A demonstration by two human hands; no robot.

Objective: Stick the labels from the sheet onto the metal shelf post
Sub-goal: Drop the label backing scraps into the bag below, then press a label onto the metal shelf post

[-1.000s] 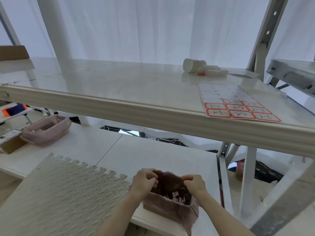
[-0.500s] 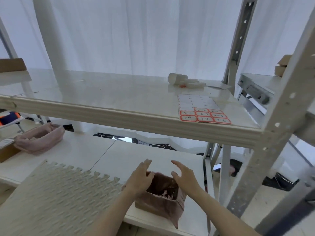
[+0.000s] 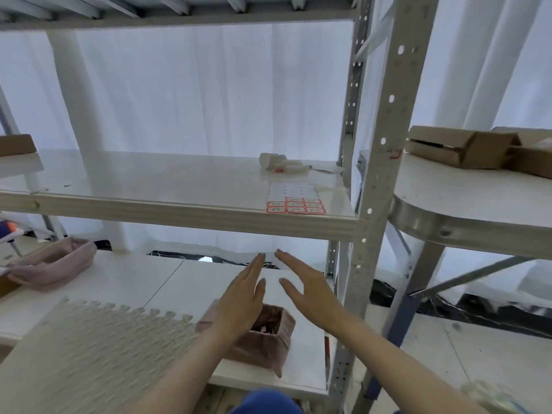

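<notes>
A label sheet (image 3: 294, 198) lies flat near the right front corner of the middle shelf (image 3: 149, 180); its lower rows hold red-bordered handwritten labels, its upper rows are blank. The perforated grey metal shelf post (image 3: 379, 162) rises just right of the sheet. My left hand (image 3: 242, 297) and my right hand (image 3: 307, 289) hover side by side below the shelf edge, fingers stretched out and apart, holding nothing. Both hands are above a small pink fabric box (image 3: 265, 336) on the lower shelf.
White rolled items (image 3: 279, 163) lie at the back of the middle shelf. A textured foam mat (image 3: 89, 348) and a pink fabric tray (image 3: 50, 264) sit on the lower shelf. Cardboard boxes (image 3: 484, 149) rest on the neighbouring shelf at right.
Both hands let go of the pink fabric box and rose toward the middle shelf with fingers spread. The view tilted up and shifted, bringing the post into sight.
</notes>
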